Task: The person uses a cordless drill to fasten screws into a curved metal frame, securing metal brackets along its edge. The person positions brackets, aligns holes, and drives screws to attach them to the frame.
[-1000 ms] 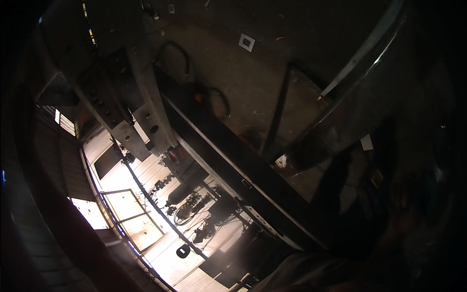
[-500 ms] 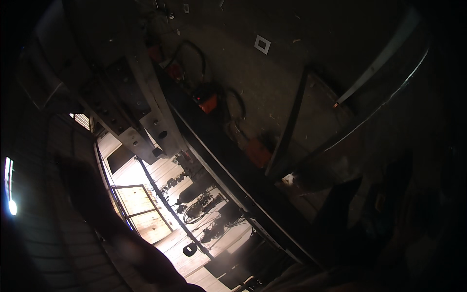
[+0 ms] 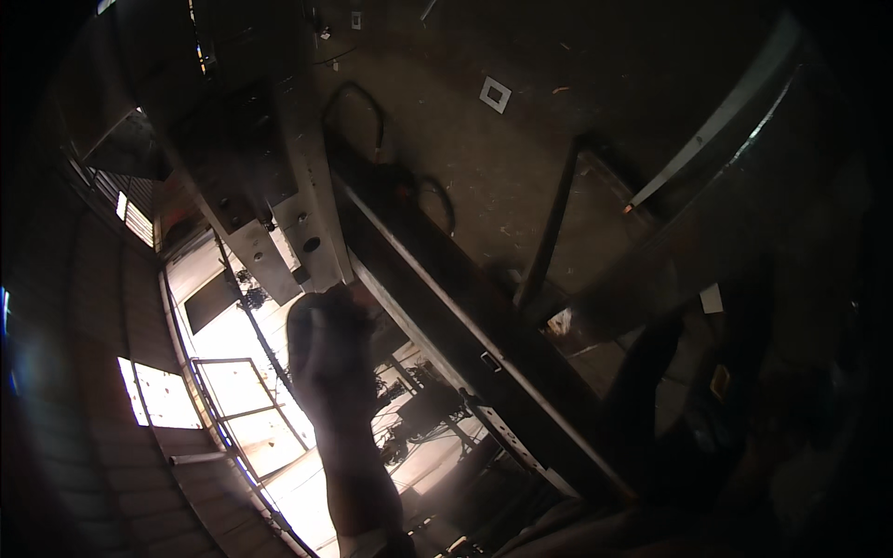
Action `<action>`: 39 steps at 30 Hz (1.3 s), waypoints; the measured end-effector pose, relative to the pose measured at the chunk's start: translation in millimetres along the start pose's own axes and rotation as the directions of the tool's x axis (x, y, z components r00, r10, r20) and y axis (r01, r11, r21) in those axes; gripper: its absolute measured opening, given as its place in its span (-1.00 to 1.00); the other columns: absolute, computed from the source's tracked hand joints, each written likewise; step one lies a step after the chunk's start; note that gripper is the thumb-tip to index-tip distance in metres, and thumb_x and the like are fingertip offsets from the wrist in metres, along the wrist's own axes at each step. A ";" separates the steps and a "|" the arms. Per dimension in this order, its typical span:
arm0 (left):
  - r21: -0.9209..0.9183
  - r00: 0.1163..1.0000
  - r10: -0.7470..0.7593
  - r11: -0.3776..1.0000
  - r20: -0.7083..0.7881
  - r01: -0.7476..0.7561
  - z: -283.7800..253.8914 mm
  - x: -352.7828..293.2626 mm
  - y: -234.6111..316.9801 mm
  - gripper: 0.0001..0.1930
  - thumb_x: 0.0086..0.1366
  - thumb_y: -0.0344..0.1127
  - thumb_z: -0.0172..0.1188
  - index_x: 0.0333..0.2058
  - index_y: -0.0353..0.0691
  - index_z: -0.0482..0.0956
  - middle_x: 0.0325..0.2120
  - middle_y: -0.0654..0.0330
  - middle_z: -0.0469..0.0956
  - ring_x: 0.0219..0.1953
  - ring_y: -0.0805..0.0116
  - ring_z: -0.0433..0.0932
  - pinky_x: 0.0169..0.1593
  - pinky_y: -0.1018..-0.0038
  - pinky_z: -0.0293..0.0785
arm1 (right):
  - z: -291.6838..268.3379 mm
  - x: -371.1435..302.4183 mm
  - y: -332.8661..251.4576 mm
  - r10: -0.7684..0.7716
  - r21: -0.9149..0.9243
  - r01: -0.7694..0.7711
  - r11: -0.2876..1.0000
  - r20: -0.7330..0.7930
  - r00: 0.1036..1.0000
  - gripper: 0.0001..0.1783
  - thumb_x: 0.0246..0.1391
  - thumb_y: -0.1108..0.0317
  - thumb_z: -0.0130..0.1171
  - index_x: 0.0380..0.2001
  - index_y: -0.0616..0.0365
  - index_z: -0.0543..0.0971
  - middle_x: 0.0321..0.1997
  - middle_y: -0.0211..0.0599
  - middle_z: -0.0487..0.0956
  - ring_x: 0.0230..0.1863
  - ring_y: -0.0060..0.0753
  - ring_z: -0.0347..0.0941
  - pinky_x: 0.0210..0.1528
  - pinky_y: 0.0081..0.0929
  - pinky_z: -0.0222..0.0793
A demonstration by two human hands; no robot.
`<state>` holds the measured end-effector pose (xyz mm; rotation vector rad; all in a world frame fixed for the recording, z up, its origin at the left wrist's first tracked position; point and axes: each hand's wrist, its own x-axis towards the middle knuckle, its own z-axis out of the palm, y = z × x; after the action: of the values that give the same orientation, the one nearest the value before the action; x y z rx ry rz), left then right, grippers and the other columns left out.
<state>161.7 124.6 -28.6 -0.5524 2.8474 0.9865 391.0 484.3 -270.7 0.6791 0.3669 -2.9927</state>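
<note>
Left hand: a dark, backlit bare hand (image 3: 327,339) on a forearm rising from the lower edge, just beside the lower ends of the plates; contact cannot be told.
Left grip: in silhouette, fingers not distinct; cannot tell whether it is open, closed or holding something.
Right hand: lost in the dark at the lower right; its grip cannot be told.
Holed plates: two long, pale grey metal plates (image 3: 313,219) with round holes, upper left of centre, slanting down to ends just above the left hand.
Beam: a long, dark steel beam with pale edges (image 3: 437,299), running diagonally from beside the plates to the lower middle.
Beam side: a narrow, light metal strip with a row of holes (image 3: 507,434) lies along its lower edge.
Floor: dim, brownish-grey flooring (image 3: 446,121) beyond the beam, with a white square frame-shaped piece (image 3: 487,104) lying flat.
Hose: a dark, looped hose (image 3: 379,116) near the beam's upper end.
Right side: a long, pale, flat strip (image 3: 707,139) with an orange tip.
Background: bright, glaring window panes (image 3: 240,391), lower left.
</note>
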 end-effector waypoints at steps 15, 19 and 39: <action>-0.897 0.912 -0.101 0.164 0.398 0.410 75.7 -10.3 89.4 -0.78 0.56 -0.12 0.10 -0.03 -0.09 0.57 -0.14 0.28 0.59 -0.19 0.47 0.52 -0.14 0.55 0.47 | 175.5 29.1 -64.7 0.544 -0.414 -0.451 0.790 0.134 0.829 -0.45 0.26 0.23 0.23 0.24 0.22 0.44 -0.14 -0.17 0.62 -0.12 -0.24 0.58 0.02 -0.18 0.46; -0.898 0.895 -0.081 -0.063 0.439 0.435 62.1 -0.4 98.7 -0.78 0.51 -0.10 0.18 -0.06 -0.09 0.59 -0.10 0.27 0.64 -0.16 0.48 0.61 -0.11 0.56 0.56 | 254.1 54.4 -31.1 0.545 -0.260 -0.519 0.814 0.033 0.838 -0.58 0.20 0.45 0.30 0.11 0.27 0.51 -0.29 -0.26 0.63 -0.37 -0.43 0.60 -0.23 -0.41 0.56; -0.873 0.872 -0.097 -0.151 0.479 0.463 37.1 22.4 46.6 -0.76 0.49 -0.09 0.22 -0.16 -0.15 0.60 -0.22 0.23 0.63 -0.30 0.46 0.57 -0.19 0.56 0.57 | 323.4 50.8 26.6 0.395 -0.531 -0.349 0.772 -0.028 0.918 -0.49 0.20 0.51 0.29 0.22 0.23 0.50 -0.08 -0.33 0.63 -0.37 -0.54 0.53 -0.28 -0.53 0.50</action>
<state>122.5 174.3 -34.9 -0.9157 0.9433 2.6723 212.3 380.8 -15.3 0.4874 0.8884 -2.3649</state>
